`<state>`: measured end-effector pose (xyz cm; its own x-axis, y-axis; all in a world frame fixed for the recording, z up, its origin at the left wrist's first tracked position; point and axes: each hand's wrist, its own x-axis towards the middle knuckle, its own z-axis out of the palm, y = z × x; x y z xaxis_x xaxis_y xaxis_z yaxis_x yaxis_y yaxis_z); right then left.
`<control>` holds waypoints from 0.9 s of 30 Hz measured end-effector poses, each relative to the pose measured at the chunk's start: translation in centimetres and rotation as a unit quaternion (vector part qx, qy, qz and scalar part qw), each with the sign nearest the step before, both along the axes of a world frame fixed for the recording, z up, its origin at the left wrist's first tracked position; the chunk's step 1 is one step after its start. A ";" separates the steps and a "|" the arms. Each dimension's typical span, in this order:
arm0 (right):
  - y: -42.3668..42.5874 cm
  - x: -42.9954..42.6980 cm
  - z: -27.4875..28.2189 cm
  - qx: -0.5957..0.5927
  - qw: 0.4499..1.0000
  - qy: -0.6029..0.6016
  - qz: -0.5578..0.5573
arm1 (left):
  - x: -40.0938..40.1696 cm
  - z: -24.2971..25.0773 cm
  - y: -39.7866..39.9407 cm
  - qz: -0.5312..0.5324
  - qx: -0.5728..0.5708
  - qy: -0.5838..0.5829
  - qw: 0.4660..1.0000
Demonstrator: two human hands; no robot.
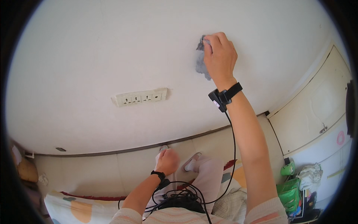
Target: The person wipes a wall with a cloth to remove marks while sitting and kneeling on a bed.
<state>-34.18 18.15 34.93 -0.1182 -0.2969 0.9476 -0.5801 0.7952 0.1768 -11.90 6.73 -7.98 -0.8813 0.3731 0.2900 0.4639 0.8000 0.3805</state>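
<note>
My right hand (222,53) grips a crumpled grey cloth (202,65) and holds it against the white wall (92,56). Part of the cloth hangs below the fingers, and the palm side is hidden. A black strap with a small device (219,99) circles that wrist, and a cable runs down from it. My left hand (167,162) is low, in front of my legs, far from the cloth. Its fingers are partly blurred, so I cannot make out whether they hold anything. That wrist wears a black strap (158,175) too.
A socket panel (141,97) sits on the wall left of the cloth. Looped black cables (181,194) lie across my lap. A patterned bedspread (92,207) spreads below. On the right are a cream door (313,98), a green bucket (288,169) and a green bag (289,196).
</note>
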 end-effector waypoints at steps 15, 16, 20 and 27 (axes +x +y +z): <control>1.1 -0.9 -1.0 -0.034 0.998 -0.043 -0.002 | 0.4 1.9 -0.4 -0.018 0.111 -0.039 0.993; 1.5 -1.1 -1.4 -0.033 0.999 -0.041 -0.002 | 0.2 1.7 -0.5 -0.018 0.112 -0.037 0.993; 1.2 -0.9 -1.0 -0.023 0.998 -0.058 -0.013 | 0.0 1.0 -0.7 -0.022 0.125 -0.026 0.992; 2.3 -1.6 -1.3 -0.036 0.999 -0.035 0.008 | 0.0 1.1 -0.8 -0.014 0.111 -0.043 0.993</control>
<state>-35.80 20.40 33.63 -0.1804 -0.2307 0.9562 -0.6024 0.7944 0.0780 -11.89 5.89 -6.85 -0.8964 0.3329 0.2927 0.4432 0.6787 0.5856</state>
